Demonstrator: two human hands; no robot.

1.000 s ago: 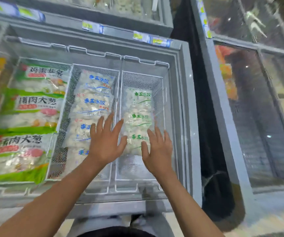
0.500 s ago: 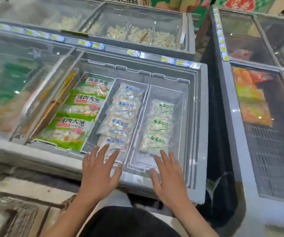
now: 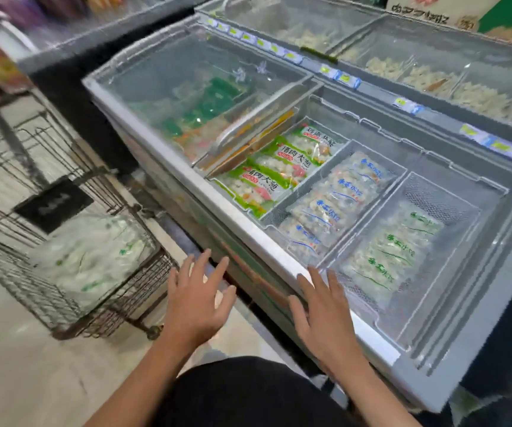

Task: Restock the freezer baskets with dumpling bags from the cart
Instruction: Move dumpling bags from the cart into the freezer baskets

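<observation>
Head cam, cart (image 3: 73, 272) bags (image 3: 88, 257) blurred, both hands (image 3: 197, 303) empty.

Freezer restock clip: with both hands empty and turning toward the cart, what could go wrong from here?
1. The cart's dumpling bags lie in a loose, blurred heap; a hurried grip by the left hand might let one slip.
2. The green-print basket has spare room, while the blue-print basket looks full; bags could get mixed.
</observation>
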